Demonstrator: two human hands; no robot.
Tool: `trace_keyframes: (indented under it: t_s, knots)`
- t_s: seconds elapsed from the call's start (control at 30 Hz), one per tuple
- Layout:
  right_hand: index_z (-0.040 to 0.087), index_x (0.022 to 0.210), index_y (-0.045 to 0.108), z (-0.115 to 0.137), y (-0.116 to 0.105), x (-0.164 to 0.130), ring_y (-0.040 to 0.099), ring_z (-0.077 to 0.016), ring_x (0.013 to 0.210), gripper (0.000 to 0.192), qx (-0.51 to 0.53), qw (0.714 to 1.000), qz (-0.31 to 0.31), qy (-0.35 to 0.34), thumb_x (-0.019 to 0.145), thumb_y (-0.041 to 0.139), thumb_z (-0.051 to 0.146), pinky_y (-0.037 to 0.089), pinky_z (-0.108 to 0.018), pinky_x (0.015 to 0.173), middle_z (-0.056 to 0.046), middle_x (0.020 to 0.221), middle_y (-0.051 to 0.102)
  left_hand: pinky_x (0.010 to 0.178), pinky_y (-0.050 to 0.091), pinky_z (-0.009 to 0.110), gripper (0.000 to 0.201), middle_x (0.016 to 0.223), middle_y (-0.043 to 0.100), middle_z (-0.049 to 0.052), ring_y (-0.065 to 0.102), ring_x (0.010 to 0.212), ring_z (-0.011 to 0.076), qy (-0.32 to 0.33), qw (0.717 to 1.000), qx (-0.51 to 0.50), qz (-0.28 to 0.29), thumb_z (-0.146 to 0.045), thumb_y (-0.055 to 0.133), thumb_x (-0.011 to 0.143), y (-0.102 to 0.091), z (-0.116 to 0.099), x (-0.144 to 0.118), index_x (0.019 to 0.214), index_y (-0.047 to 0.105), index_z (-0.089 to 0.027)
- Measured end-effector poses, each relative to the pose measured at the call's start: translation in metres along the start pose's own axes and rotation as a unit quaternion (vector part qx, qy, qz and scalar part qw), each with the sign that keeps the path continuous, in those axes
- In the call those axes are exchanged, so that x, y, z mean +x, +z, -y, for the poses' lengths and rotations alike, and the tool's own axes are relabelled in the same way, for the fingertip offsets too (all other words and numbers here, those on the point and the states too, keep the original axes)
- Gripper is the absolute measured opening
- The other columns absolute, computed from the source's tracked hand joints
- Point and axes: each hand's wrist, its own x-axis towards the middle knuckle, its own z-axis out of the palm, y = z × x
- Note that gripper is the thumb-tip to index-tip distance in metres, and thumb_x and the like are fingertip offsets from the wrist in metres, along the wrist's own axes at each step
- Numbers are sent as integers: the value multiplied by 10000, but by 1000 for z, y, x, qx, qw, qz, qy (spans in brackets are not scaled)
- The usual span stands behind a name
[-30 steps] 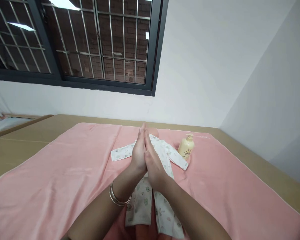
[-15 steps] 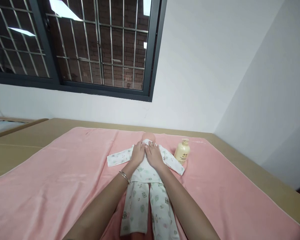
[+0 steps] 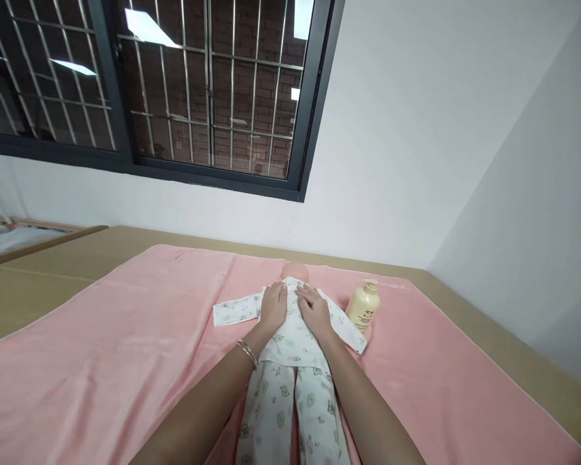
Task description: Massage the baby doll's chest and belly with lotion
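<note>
Both hands have come down since a second ago: then they were pressed palm to palm above the doll, half a second ago they lay near its neck, now they sit a bit lower on the chest. Left hand (image 3: 273, 305) lies flat, fingers spread, grip apart, clamped on nothing, on the chest of the doll (image 3: 290, 336). Right hand (image 3: 314, 312) same state, flat and open, just beside the left. Bracelet (image 3: 247, 352) on the left wrist. Doll lies on its back on the pink towel (image 3: 126, 349), head (image 3: 295, 272) toward the wall, dressed in a white printed suit, sleeves spread out. Cream pump bottle (image 3: 363, 303) stands upright near the doll's sleeve, by the right hand. Towel covers the tan tabletop (image 3: 43, 284). Barred window (image 3: 174, 90) above.
</note>
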Motion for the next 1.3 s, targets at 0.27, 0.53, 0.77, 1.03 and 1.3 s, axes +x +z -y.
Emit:
trace_keyframes:
  t_s: [0.27, 0.53, 0.77, 1.03, 1.3]
  knots:
    - [253, 1340, 536, 13, -1, 4, 252, -228, 1425, 452, -27, 998, 35, -36, 898, 449, 293, 99, -493, 1167, -40, 1487, 397, 1050, 373, 394, 526, 1137, 664, 96, 572, 1126, 210, -18, 1000, -20, -7, -387, 158, 991, -1, 2, -2, 1059, 639, -186]
    - [110, 1363, 505, 8, -7, -1, 308, -220, 1402, 494, -47, 998, 16, 49, 944, 300, 270, 202, -420, 1160, -128, 1460, 423, 1063, 378, 396, 541, 1159, 661, 101, 552, 1172, 212, -26, 999, -36, -10, -391, 159, 991, 0, 2, -2, 1088, 645, -174]
    - [316, 1413, 437, 22, -25, -3, 37, -246, 1467, 546, -45, 981, 173, -78, 872, 478, 254, 31, -505, 1169, 10, 1574, 159, 1082, 358, 410, 536, 1144, 669, 107, 566, 1159, 211, -27, 999, -47, -7, -401, 178, 990, -3, 2, -3, 1076, 650, -162]
    - [214, 1396, 475, 16, -50, -1, 176, -218, 1449, 485, 53, 977, 205, -29, 930, 391, 319, 192, -439, 1161, -49, 1520, 327, 1080, 349, 414, 529, 1139, 666, 112, 564, 1153, 218, -22, 999, -47, -14, -398, 179, 986, 0, 1, -4, 1077, 645, -165]
    - [312, 1266, 597, 38, -3, -11, 305, -206, 1404, 484, -21, 987, 92, -132, 824, 457, 168, 97, -497, 1177, 18, 1437, 467, 994, 424, 399, 518, 1074, 672, 100, 598, 1047, 211, -9, 999, -36, -27, -396, 168, 982, -2, 3, -5, 1017, 639, -183]
